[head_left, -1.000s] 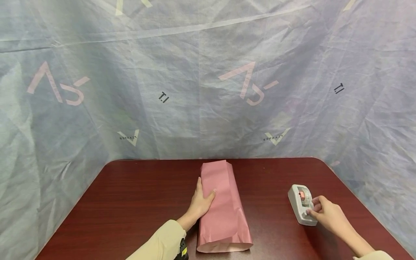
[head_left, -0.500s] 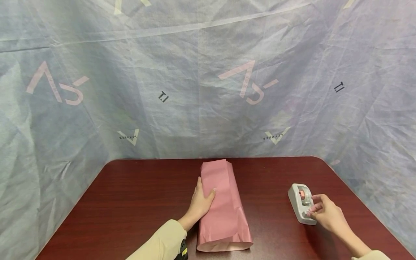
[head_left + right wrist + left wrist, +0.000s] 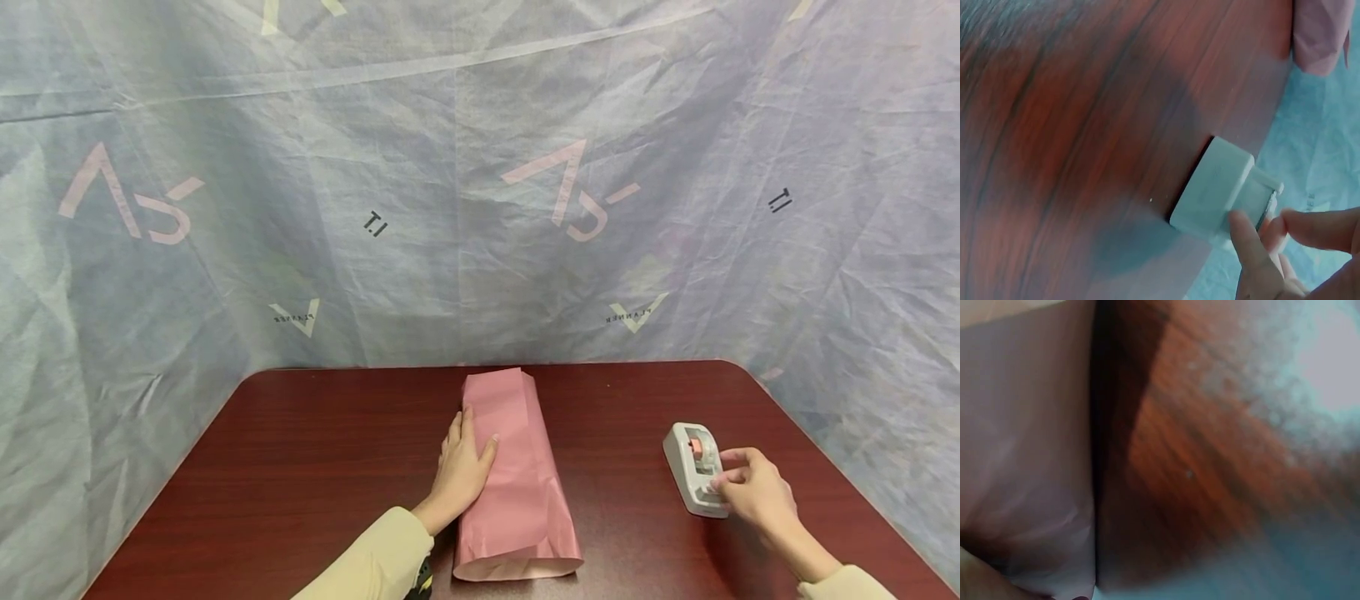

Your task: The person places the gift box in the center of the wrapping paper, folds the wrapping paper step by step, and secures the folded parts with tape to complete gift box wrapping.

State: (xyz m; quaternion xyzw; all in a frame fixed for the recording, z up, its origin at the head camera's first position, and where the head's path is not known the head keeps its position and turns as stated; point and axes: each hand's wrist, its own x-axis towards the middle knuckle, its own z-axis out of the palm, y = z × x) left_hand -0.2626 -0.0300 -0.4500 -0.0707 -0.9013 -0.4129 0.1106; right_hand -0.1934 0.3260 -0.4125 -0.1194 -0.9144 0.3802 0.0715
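Pink wrapping paper (image 3: 510, 483), folded into a long box-like sleeve, lies lengthwise in the middle of the table in the head view. Its near end gapes, showing a paler inside. My left hand (image 3: 459, 471) rests along its left side, with the fingers fairly straight and the thumb on top. To the right stands a white tape dispenser (image 3: 693, 471) holding a small roll of clear tape (image 3: 707, 454) on an orange-pink core. At the dispenser's cutter end, my right hand (image 3: 757, 492) pinches with thumb and index finger. The right wrist view shows these fingertips at the cutter; the tape end hardly shows.
The dark red wooden table (image 3: 322, 467) has rounded far corners. A grey printed cloth (image 3: 420, 167) hangs behind it and along both sides. A dark wristband (image 3: 422, 579) with a yellow patch shows below my left sleeve.
My left hand has shifted slightly, with its fingers now closer against the paper's upper left edge. My right thumb and index finger have moved a little at the cutter; dispenser and paper stay put.
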